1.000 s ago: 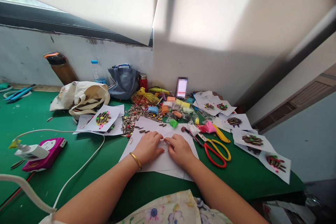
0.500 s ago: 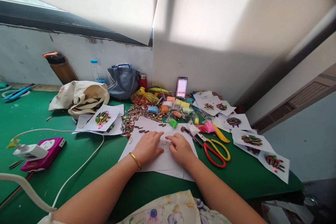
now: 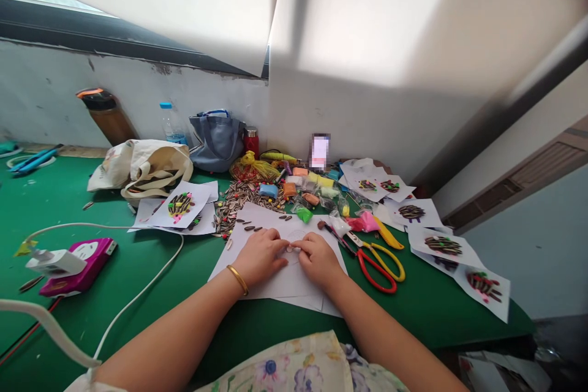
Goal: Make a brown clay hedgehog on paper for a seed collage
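Observation:
My left hand [image 3: 263,257] rests on a sheet of white paper [image 3: 269,285], index finger stretched out and thumb held apart. From the other side my right hand [image 3: 318,260] reaches in with its index finger extended. Both index fingertips meet at a small pale piece [image 3: 290,249] on the sheet, too small to name. A faint drawn line shows near the right fingers. Several sunflower seeds [image 3: 252,228] lie on the paper beyond my left hand, with a pale seed-like bit [image 3: 229,244] near its left edge.
Scissors [image 3: 377,262] and a brush [image 3: 337,236] lie at the right. Behind the paper are a seed pile [image 3: 234,199] and coloured clay packets [image 3: 303,214]. Seed pictures [image 3: 443,245] flank both sides. A cable [image 3: 138,295] and power bank [image 3: 82,266] sit left.
My left index finger has moved right and down, and my right index has shifted slightly down, so the fingertips now meet over the small pale piece. The view has shifted slightly.

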`<state>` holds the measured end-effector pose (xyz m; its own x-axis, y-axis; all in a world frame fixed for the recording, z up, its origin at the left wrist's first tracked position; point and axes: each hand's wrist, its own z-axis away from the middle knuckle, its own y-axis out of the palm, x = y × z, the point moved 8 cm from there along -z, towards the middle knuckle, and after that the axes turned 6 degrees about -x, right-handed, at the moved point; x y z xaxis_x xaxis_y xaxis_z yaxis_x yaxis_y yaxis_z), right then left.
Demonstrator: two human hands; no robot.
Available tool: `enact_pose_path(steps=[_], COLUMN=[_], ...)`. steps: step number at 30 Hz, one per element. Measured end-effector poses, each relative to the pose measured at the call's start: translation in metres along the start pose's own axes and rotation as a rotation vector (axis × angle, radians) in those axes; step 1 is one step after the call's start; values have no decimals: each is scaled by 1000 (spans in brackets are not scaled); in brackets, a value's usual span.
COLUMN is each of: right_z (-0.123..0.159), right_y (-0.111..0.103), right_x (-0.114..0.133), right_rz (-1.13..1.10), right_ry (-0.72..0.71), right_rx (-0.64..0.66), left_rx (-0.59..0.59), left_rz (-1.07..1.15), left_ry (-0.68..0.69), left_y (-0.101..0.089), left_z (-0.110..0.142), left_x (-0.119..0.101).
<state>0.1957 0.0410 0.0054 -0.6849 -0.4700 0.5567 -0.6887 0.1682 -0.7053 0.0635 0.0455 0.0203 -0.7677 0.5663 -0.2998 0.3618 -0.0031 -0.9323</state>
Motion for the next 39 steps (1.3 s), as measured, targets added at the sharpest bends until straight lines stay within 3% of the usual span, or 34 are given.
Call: enact_pose_path(steps=[39], right_z=[1], right_y=[-4], right_x=[-4], right_rz=[-35], right_ry=[21], right_rx=[-9], left_rx=[10], left_rz=[-11], left_ry=[0], left_y=[0], left_z=[0], left_x=[0])
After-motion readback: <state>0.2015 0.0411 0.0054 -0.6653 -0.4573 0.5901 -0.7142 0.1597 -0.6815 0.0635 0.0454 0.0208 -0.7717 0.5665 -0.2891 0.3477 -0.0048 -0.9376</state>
